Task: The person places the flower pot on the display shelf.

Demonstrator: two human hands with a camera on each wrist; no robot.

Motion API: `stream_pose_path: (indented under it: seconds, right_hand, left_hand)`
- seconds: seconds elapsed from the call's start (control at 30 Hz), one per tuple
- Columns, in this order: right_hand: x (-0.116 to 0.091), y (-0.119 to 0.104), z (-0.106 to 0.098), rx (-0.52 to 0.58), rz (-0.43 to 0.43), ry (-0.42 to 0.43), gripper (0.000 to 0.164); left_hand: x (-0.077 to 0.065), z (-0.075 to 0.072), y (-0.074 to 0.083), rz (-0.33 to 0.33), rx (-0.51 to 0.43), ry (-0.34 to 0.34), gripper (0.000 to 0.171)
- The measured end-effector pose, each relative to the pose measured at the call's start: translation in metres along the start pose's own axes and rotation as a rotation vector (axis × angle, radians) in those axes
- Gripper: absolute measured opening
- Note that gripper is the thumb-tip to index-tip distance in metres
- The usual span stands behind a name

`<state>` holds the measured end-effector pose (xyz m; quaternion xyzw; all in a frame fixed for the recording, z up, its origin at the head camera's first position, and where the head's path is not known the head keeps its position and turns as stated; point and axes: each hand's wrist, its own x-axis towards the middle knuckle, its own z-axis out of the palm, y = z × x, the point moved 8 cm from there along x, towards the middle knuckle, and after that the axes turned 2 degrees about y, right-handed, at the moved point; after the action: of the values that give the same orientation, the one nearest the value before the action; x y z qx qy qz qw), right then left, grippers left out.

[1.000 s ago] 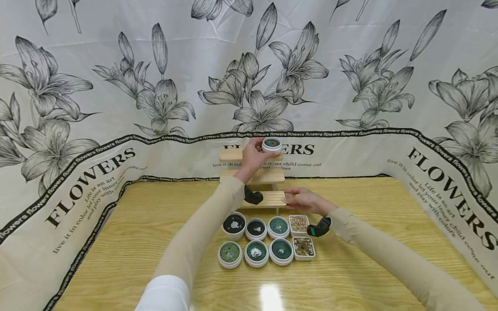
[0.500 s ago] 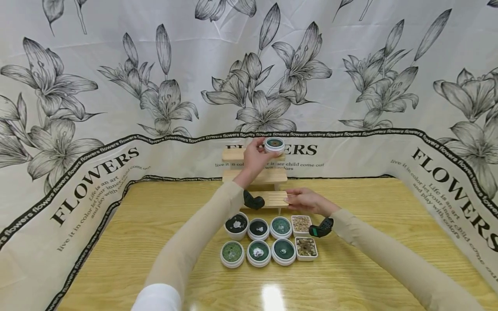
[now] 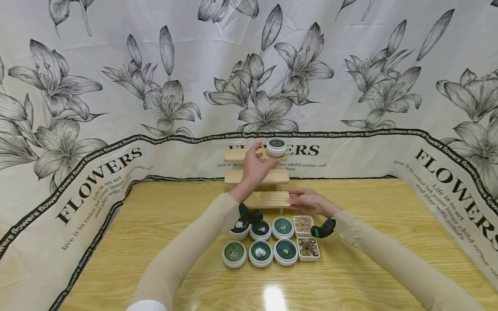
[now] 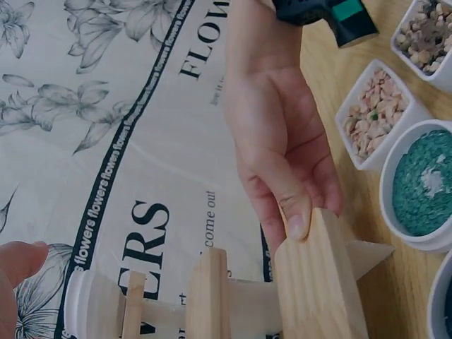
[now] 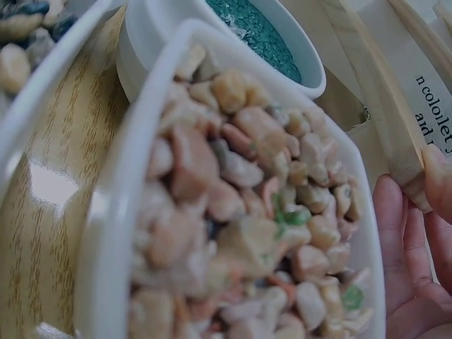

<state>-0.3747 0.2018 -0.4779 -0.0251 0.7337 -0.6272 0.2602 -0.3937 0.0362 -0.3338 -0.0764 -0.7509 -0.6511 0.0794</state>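
A three-tier wooden display stand (image 3: 270,199) stands at the back of the table. On the right end of its top board sits a round white pot (image 3: 276,151) with a teal filling and a brownish centre. My left hand (image 3: 256,167) is beside that pot, its fingers spread and apart from it; in the left wrist view a gap shows between a finger (image 4: 21,263) and the pot (image 4: 95,304). My right hand (image 3: 310,202) pinches the right end of the lowest board, thumb on top and fingers below.
In front of the stand are two rows of round white pots (image 3: 285,250) with green or dark fillings. Two square pots of pebbles (image 3: 308,248) stand at their right, close under the right wrist. A flower-printed cloth (image 3: 362,151) hangs behind the table.
My left hand has let go of the white pot and drawn back a little to the left; the pot stays on the top board. The right hand keeps its grip on the lowest board.
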Motion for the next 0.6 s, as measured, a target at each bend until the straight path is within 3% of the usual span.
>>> stream_pose_path:
  seconds: [0.23,0.6]
  right_hand:
    - [0.001,0.002,0.0,0.026,0.009,0.005,0.064]
    - [-0.001,0.001,0.002,0.05,-0.004,0.0,0.064]
  left_hand:
    - [-0.02,-0.007,-0.006,-0.032,-0.03,-0.035,0.08]
    - [-0.048,-0.017,-0.012,-0.016,-0.031,-0.055,0.083]
